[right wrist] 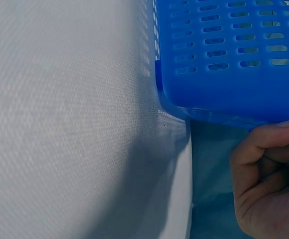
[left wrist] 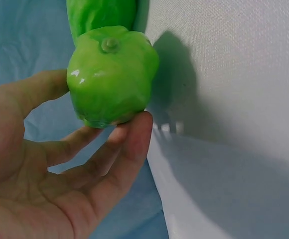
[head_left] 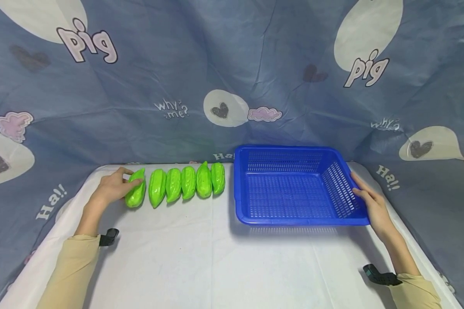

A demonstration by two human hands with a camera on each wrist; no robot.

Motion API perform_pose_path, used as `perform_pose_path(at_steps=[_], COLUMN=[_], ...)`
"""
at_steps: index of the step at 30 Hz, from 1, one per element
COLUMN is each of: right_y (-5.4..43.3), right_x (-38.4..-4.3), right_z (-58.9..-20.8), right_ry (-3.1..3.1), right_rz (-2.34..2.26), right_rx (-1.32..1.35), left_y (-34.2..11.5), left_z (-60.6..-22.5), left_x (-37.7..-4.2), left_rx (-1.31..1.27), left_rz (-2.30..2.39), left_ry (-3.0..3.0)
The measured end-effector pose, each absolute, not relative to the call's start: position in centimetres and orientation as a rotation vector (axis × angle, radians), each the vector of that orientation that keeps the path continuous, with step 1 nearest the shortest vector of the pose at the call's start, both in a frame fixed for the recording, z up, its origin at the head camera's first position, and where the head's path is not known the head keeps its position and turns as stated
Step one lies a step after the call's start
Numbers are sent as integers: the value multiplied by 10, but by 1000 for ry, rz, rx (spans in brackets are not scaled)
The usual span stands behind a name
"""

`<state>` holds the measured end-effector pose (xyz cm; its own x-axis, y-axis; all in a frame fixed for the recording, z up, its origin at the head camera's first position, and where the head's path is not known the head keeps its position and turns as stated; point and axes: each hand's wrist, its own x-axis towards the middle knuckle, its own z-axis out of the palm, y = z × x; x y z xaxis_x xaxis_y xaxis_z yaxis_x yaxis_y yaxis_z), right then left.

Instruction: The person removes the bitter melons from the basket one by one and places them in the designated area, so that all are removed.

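At the table's far left, my left hand (head_left: 117,187) grips a glossy green bitter melon (head_left: 136,192) between thumb and fingers. Its blunt end with a small stem nub faces the camera in the left wrist view, fingers (left wrist: 134,144) curled about its side. Just right of it, several more bitter melons (head_left: 173,184) lie side by side in a row. A blue plastic basket (head_left: 294,221) with slotted walls stands to the right of the row, nothing inside it. Holding its right rim is my right hand (head_left: 375,209); the right wrist view shows curled fingers at the rim (right wrist: 224,97).
A white cloth covers the table (head_left: 216,262). Behind and beside it hangs a blue-grey printed sheet (head_left: 170,64), close to the far edge where the melons and basket sit. Dark bands (head_left: 109,237) are worn on both wrists.
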<state>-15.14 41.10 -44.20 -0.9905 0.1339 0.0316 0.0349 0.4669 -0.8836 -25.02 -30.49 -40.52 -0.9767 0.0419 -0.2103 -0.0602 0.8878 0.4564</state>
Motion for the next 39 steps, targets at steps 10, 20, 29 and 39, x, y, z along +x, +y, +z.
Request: perform_pose_path(at_steps=[10, 20, 29, 39], right_y=[413, 412, 413, 413], right_x=[-151, -152, -152, -151], right_z=[-443, -442, -443, -444], right_ry=[-2621, -2608, -2604, -2602], right_rz=[1569, 1569, 1574, 1577], right_rx=[-164, -156, -156, -158], left_y=[-303, -300, -300, -299], left_z=[-409, -410, -412, -416], left_x=[-253, -254, -252, -250], left_rx=[-36, -25, -15, 2], left_rz=[702, 713, 728, 773], left_ry=[2802, 2800, 2798, 2810])
